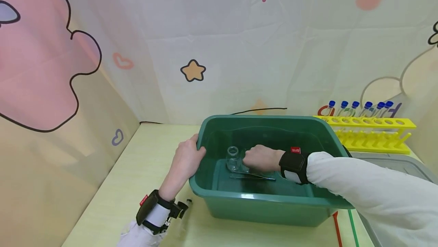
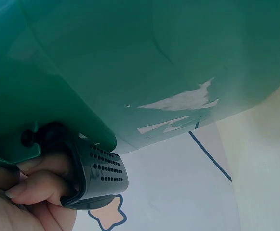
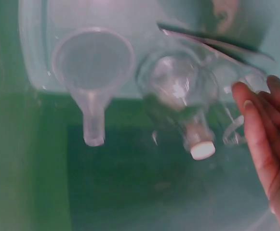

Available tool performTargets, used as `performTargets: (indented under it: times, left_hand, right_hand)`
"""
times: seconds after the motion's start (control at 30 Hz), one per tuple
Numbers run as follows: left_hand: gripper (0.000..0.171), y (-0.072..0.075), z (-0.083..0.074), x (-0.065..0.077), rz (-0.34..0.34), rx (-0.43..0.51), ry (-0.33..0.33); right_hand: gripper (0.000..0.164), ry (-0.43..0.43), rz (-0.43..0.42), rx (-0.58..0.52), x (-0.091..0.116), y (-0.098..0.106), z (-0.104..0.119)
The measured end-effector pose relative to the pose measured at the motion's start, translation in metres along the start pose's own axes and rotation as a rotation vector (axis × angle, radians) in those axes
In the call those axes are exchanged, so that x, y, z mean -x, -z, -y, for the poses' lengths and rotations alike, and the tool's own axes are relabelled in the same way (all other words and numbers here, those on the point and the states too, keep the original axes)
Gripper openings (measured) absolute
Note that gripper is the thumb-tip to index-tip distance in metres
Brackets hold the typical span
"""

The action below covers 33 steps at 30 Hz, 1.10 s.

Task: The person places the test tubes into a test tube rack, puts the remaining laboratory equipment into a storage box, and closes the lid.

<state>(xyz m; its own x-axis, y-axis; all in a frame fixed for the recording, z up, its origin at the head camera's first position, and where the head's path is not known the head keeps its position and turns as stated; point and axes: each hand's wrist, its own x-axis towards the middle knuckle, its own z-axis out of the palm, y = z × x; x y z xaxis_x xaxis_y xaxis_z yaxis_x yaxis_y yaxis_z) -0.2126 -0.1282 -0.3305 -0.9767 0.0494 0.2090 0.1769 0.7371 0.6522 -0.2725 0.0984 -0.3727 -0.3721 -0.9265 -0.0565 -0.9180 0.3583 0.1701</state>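
Observation:
A large green bin point(image 1: 253, 203) stands on the table. At its left end my left hand point(image 1: 186, 157) holds on, fingers curled round a grey-black handle point(image 2: 103, 168). My right hand point(image 1: 262, 158) is down inside the bin, beside a clear glass jar point(image 1: 233, 158). The right wrist view shows its fingers point(image 3: 258, 130) slightly bent, with nothing visible between them. Close to the fingertips lie metal tweezers point(image 3: 212, 42) and a glass rim point(image 3: 233, 132). A round glass flask with a white stopper point(image 3: 202, 150) and a clear funnel point(image 3: 94, 67) lie farther off.
Behind the bin on the right stands a yellow rack point(image 1: 373, 136) with several blue-capped test tubes point(image 1: 356, 106). A grey tray point(image 1: 393, 161) lies at the right. Red point(image 1: 337, 228) and green point(image 1: 353, 226) sticks lie near the bin's front right corner.

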Motion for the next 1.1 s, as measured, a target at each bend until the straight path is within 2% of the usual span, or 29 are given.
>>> performTargets:
  times: [0.2, 0.37, 0.57, 0.67, 0.87, 1.0, 1.1]
  left_hand:
    - [0.012, -0.001, 0.0, 0.0, 0.003, 0.003, 0.008]
    - [0.013, -0.001, 0.002, 0.001, 0.007, 0.009, 0.023]
    - [0.008, 0.0, 0.002, 0.002, 0.011, 0.008, 0.028]
    - [0.008, -0.001, 0.001, 0.002, 0.009, 0.001, 0.018]
    - [0.007, -0.002, -0.001, 0.0, 0.009, 0.002, -0.002]
    - [0.007, -0.002, 0.0, -0.001, 0.01, 0.0, 0.002]
    - [0.008, -0.001, 0.0, -0.001, 0.011, 0.003, 0.009]
  right_hand:
    - [0.016, 0.004, -0.003, -0.102, -0.002, 0.028, -0.004]
    - [0.015, -0.001, -0.03, -0.115, -0.001, 0.053, -0.005]
    - [0.007, -0.102, -0.088, -0.09, 0.008, 0.09, -0.014]
    - [0.006, -0.184, -0.12, -0.121, 0.019, 0.111, -0.017]
    - [0.003, -0.298, -0.186, -0.283, 0.05, 0.146, -0.017]
    - [0.005, -0.37, -0.234, -0.313, 0.071, 0.161, -0.017]
    - [0.008, -0.411, -0.256, -0.306, 0.083, 0.164, -0.02]
